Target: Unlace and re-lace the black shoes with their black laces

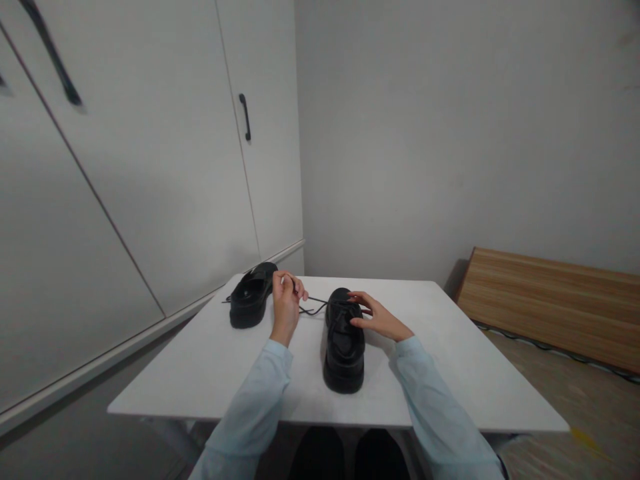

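Observation:
A black lace-up shoe [344, 363] stands on the white table with its heel towards me. Left of it, my left hand [287, 293] is closed on a black shoelace [317, 300] that stretches across from the shoe. Another stretch of lace lies loosely curved below the taut one. My right hand [373, 317] rests at the right side of the shoe, fingers apart and bent, the tips touching the upper near the laces. A second black shoe [249, 300] stands farther left, behind my left hand, with a lace end showing at its left.
The white table [425, 393] reaches to the wall [425, 133] at the back. White cabinets [165, 167] with black handles run along the left. A wood-grained board [545, 300] leans at the right, with a cable [540, 345] along its lower edge.

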The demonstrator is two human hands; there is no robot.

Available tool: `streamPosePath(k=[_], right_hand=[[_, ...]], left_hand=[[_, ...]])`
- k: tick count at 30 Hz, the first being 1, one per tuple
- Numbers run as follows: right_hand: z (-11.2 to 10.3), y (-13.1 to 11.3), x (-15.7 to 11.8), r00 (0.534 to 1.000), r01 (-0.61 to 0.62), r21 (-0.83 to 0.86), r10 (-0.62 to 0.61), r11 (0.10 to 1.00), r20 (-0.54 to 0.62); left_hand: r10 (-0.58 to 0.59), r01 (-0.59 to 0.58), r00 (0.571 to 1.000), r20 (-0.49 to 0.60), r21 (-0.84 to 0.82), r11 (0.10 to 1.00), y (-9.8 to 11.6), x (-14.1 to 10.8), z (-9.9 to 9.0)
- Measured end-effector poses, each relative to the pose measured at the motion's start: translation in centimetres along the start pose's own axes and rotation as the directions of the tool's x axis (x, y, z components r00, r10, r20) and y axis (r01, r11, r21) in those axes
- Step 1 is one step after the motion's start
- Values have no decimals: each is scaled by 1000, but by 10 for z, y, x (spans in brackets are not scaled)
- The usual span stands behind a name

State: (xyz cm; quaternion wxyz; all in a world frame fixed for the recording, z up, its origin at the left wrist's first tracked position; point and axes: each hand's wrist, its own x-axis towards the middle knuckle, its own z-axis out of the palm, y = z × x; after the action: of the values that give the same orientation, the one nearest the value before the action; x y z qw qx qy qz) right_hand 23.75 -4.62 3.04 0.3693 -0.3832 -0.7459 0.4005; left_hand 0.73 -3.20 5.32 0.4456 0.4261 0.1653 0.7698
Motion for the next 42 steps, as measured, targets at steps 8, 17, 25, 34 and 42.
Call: streamPosePath(k=[8, 17, 25, 34, 42], right_hand=[[0, 0, 1, 1000, -2, 1, 2, 1000, 8], [3, -5, -1, 997, 69, -66, -70, 995, -14], [7, -4, 1, 978, 207, -55, -208, 977, -4], [10, -8, 2, 971, 238, -134, -240, 962, -1], [19, -11, 3, 960, 225, -275, -261, 935, -102]], left_hand=[[66, -67, 995, -77, -3, 998, 4, 0, -2], [-111, 110, 994, -3, 124, 986, -9, 6, -10], [-240, 107, 952, 192, 523, 846, -7, 3, -10], [-407, 117, 834, 372, 601, 790, -17, -1, -12], [-471, 130, 790, 393, 643, 755, -17, -3, -11]])
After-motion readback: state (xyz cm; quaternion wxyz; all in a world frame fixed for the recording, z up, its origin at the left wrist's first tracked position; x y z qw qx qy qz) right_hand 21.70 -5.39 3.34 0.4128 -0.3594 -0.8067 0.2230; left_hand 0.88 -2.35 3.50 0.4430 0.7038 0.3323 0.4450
